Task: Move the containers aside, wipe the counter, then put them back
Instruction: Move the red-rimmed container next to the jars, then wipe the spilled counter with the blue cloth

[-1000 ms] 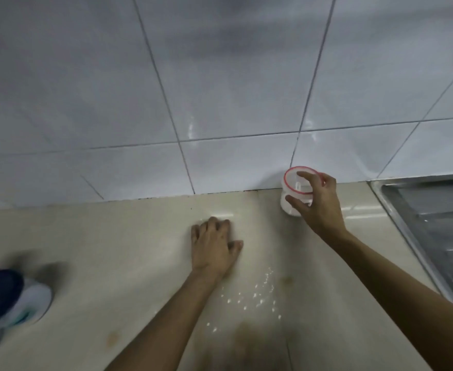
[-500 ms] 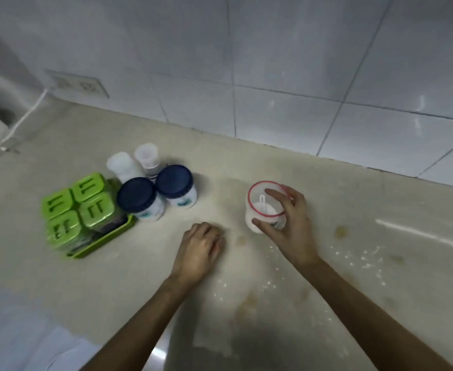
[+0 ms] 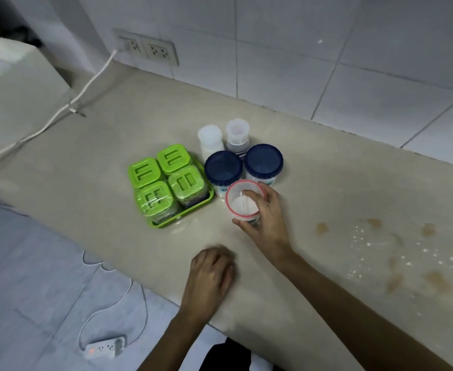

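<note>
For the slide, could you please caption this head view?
Right hand sets red-rimmed container beside blue-lidded jars.

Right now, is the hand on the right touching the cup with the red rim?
Touching. The head view shows the right hand wrapped around the red-rimmed cup, fingers over its rim and thumb against its side.

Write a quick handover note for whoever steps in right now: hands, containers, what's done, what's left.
Right hand: gripping the red-rimmed cup, open-topped with white powder inside, just in front of the two blue-lid jars.
Left hand: empty, resting on the counter near its front edge.
Green tray of four green-lid boxes and two small white bottles sit grouped at left.
Done: containers gathered aside.
Left: let go of the cup, wipe white specks and brown stains at right, put containers back.
</note>
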`<state>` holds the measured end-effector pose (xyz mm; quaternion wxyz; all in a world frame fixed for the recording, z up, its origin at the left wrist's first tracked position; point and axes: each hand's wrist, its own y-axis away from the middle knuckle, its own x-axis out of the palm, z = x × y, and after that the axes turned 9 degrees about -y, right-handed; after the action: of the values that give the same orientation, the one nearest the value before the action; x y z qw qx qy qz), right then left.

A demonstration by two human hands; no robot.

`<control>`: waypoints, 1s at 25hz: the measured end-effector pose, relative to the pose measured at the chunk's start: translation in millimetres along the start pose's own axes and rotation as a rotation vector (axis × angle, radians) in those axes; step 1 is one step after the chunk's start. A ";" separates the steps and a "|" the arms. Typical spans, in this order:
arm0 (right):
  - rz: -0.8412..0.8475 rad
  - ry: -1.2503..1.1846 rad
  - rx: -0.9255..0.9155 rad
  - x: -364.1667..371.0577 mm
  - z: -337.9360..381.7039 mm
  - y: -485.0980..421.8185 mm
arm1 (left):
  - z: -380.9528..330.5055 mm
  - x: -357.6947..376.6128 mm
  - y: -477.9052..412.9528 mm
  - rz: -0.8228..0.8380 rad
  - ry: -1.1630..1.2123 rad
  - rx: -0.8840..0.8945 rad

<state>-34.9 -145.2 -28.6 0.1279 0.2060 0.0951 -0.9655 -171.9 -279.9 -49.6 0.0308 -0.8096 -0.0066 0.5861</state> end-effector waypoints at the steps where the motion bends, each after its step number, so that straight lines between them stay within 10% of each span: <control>1: -0.012 0.001 0.023 -1.4 0.6 2.3 | -2.0 1.1 0.8 -0.001 0.027 0.011; 18: -0.500 0.150 0.462 -210.4 -58.3 314.4 | -237.1 71.6 26.5 0.233 0.207 0.725; 25: -0.553 0.629 0.599 -307.7 -100.7 399.2 | -358.9 104.9 39.9 0.246 0.088 0.814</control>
<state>388.5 -436.4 -41.3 -0.2315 0.4813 -0.1010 -0.8394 200.7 -330.0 -39.8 0.2782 -0.7503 0.3232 0.5051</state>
